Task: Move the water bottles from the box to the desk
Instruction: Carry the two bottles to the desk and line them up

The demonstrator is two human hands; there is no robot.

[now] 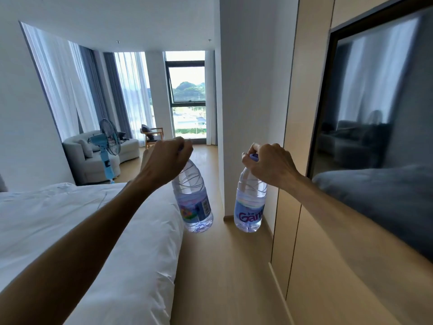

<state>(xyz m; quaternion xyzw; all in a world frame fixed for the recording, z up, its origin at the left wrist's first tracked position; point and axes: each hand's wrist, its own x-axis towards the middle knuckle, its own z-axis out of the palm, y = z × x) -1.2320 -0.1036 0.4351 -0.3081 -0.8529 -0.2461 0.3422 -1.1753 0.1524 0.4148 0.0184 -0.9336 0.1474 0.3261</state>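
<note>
Bed [70, 219]: white duvet, rumpled, filling the 7 to 9 o'clock part of the view.
Fan [109, 141]: blue standing fan at about 10 o'clock, past the foot of the bed, in front of a pale sofa [93, 160].
Left hand [167, 158]: arm reaching forward over the bed edge, fingers curled tight around the top of the left bottle (only a sliver of purple cap shows).
Left bottle [193, 200]: clear plastic, blue label with barcode, hanging from its neck in the air, bottom tilted toward 5 o'clock, above the wooden floor [222, 277] just beside the mattress edge.
Window [187, 95]: at 12 o'clock, far end of the room, green hills outside; wooden chair [152, 134] near it.
Right bottle [249, 202]: same kind, pink lettering on the label, hanging nearly upright, apart from the left bottle, over the floor in front of a white wall corner.
Right hand [269, 165]: fingers clamped over the purple cap [254, 156] and neck.
Dark screen [379, 125]: at 3 o'clock, set in pale wood panelling, reflecting the bed.
</note>
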